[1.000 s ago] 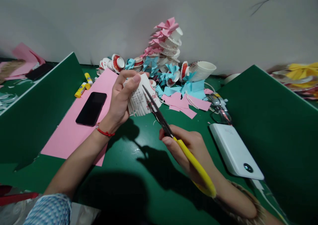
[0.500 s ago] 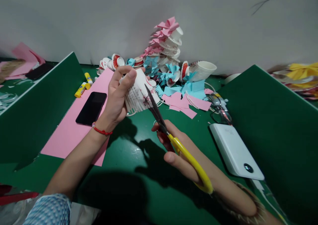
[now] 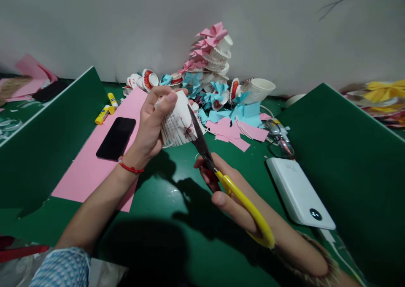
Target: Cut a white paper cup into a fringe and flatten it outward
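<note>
My left hand is closed round a white paper cup whose wall is cut into narrow strips, holding it on its side above the green table. My right hand grips yellow-handled scissors. The dark blades point up and away and sit against the cup's cut edge. A red string bracelet circles my left wrist.
A black phone lies on a pink paper sheet at left, with glue sticks behind. A white power bank and glasses lie at right. Cut cups and pink and blue paper bows are piled by the wall. Green dividers flank both sides.
My right hand opened and shifted its grip on the scissors, and the blades moved slightly right along the cup's edge. My left hand turned the cup a little.
</note>
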A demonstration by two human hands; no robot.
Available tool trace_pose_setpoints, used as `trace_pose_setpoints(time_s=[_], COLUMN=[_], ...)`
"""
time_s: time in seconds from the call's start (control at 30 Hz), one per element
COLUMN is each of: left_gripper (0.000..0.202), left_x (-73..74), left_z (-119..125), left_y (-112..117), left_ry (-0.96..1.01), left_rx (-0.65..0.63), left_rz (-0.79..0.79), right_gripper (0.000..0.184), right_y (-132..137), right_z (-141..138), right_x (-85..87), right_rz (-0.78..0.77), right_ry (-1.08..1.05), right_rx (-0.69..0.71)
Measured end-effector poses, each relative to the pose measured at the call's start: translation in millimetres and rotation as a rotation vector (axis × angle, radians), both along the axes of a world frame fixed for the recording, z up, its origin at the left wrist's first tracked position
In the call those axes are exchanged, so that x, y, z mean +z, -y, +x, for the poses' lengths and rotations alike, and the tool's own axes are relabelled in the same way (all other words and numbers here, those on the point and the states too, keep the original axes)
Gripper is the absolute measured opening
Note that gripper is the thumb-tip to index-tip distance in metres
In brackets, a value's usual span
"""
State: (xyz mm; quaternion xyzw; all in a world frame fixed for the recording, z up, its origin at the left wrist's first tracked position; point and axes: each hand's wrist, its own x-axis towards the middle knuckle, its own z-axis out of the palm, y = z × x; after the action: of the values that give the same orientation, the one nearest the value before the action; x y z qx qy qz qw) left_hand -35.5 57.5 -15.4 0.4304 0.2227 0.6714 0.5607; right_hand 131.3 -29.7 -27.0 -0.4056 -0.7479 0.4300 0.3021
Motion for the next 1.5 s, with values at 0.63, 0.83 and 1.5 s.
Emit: trace_pose_setpoints(time_s=[0.63,0.83,1.5], left_gripper=[0.017,0.015,0.016], left_x=[-1.9,-0.8,0.2], left_z=[-1.7,-3.4,-4.0], left_y=[-1.1,-0.8,-0.4], left_ry=[-0.036,-0.003,-0.017], left_rx=[0.014,-0.012,-0.029], left_rz=[0.041,0.054,0.064], right_gripper=[0.068,0.066,0.067], right_y=[-0.4,-0.7,-1.7], right_z=[0.3,1.1,1.2], right_x=[-0.2,-1.9,-2.7], right_rz=[0.029,0.061,0.068], right_ry=[0.008,0.035,0.055], right_rx=[-0.006,-0.016,-0.012])
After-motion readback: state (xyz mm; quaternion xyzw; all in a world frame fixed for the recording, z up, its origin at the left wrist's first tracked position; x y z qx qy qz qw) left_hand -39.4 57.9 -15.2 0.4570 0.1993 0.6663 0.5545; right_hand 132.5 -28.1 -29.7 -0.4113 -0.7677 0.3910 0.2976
